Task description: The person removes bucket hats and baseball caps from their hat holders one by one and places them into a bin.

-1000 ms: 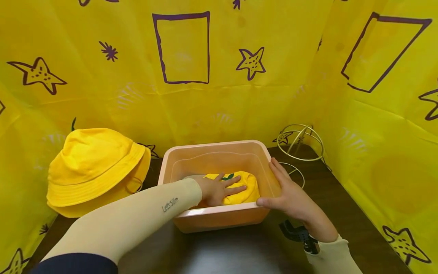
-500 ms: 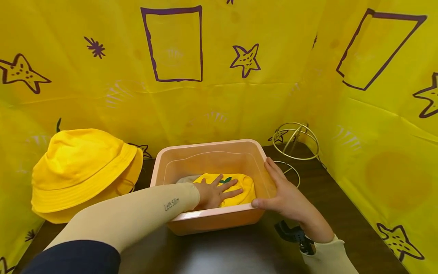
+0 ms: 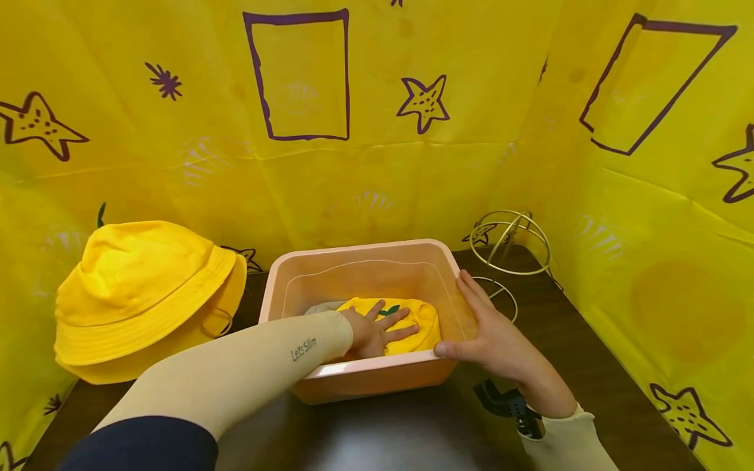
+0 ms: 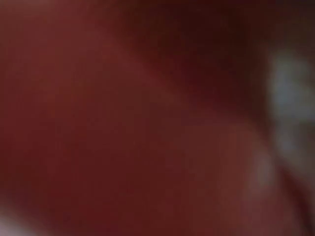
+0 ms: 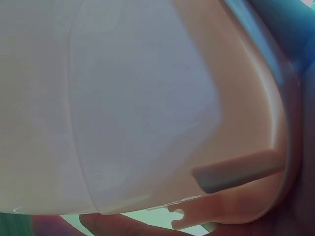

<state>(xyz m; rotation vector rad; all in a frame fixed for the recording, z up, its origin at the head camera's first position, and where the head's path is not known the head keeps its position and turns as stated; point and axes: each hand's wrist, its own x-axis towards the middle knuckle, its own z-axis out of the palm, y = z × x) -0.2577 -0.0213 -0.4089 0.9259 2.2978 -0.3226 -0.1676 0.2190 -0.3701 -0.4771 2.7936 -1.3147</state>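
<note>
A pink plastic basin (image 3: 353, 386) stands on the dark table in the head view. Inside it lies a folded yellow cloth item (image 3: 425, 324) with a dark green leaf on top. My left hand (image 3: 371, 333) rests on this cloth, fingers spread and straight. Its left wrist view is a dark reddish blur. At the basin's front right corner, my right hand (image 3: 497, 340) holds the rim, thumb at the front edge and fingers along the right side. The right wrist view has the basin wall (image 5: 142, 108) close up, with fingers (image 5: 123, 226) along its lower edge.
Left of the basin, a yellow bucket hat (image 3: 147, 288) sits tilted on the table. A gold wire stand (image 3: 508, 271) is at the back right. Some grey material (image 3: 323, 307) shows in the basin's left part. Yellow patterned sheets (image 3: 377, 183) hang behind and at both sides.
The head view has shifted slightly. My left hand keeps its spread fingers on the yellow cloth, its forearm a touch further right than half a second ago. My right hand stays at the basin's corner.
</note>
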